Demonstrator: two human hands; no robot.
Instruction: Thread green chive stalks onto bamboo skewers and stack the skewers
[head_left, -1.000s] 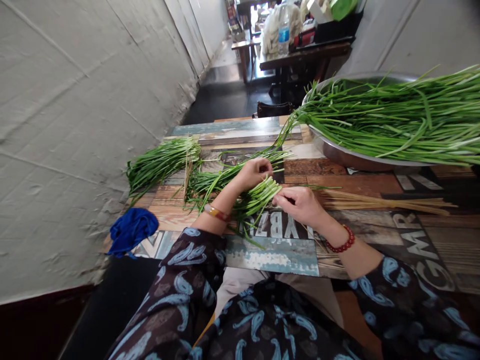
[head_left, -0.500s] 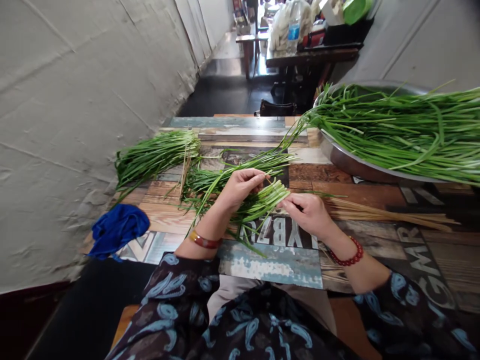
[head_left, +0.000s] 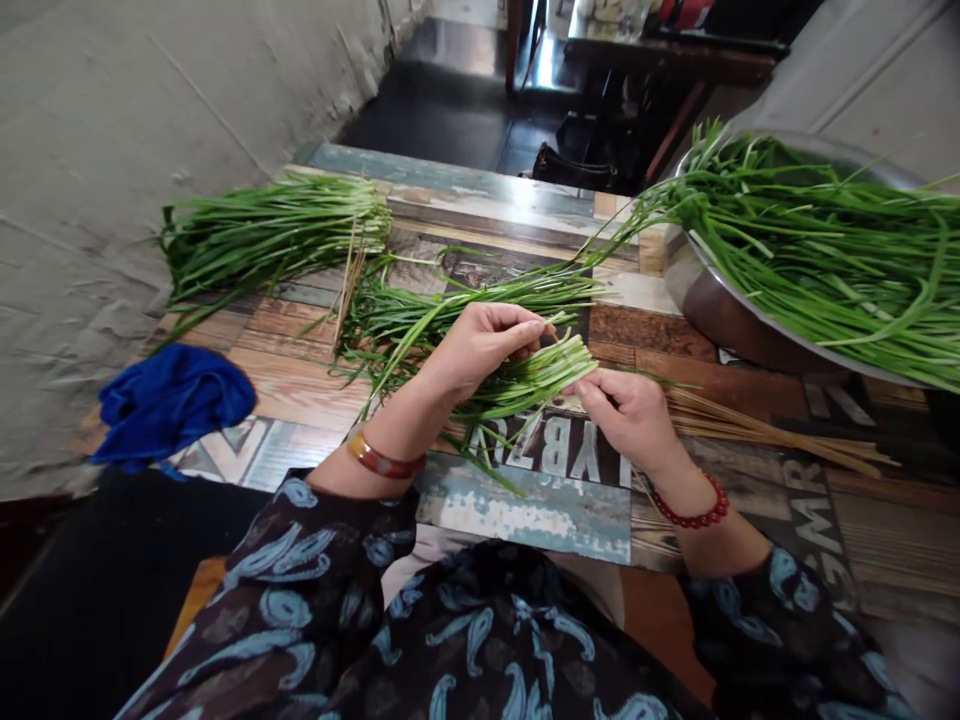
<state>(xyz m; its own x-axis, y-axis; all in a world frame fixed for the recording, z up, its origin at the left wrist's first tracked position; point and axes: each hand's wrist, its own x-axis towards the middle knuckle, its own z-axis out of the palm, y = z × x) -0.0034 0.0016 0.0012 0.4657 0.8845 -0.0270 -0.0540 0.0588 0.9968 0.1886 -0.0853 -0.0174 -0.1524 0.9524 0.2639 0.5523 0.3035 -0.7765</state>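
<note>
A small bunch of green stalks (head_left: 536,378) lies in front of me, its pale cut ends pointing right. My left hand (head_left: 487,345) rests over the bunch, thumb and fingers pinched on something thin and brownish near the pale ends. At the tips of those ends my right hand (head_left: 626,412) is closed, thumb against forefinger; what it pinches, if anything, is too small to name. Looser green stalks (head_left: 517,292) lie just behind the bunch. A larger bundle (head_left: 270,230) sits at the back left.
A metal basin (head_left: 705,285) heaped with long green stalks stands at the right. Thin brown strips (head_left: 780,430) lie right of my right hand, others (head_left: 349,290) beside the back-left bundle. A blue cloth (head_left: 176,400) is at the table's left edge, near the wall.
The view has tilted down and turned a little, so the table sits higher and the far table is partly cut off. Both hands keep nearly the same place at the bunch.
</note>
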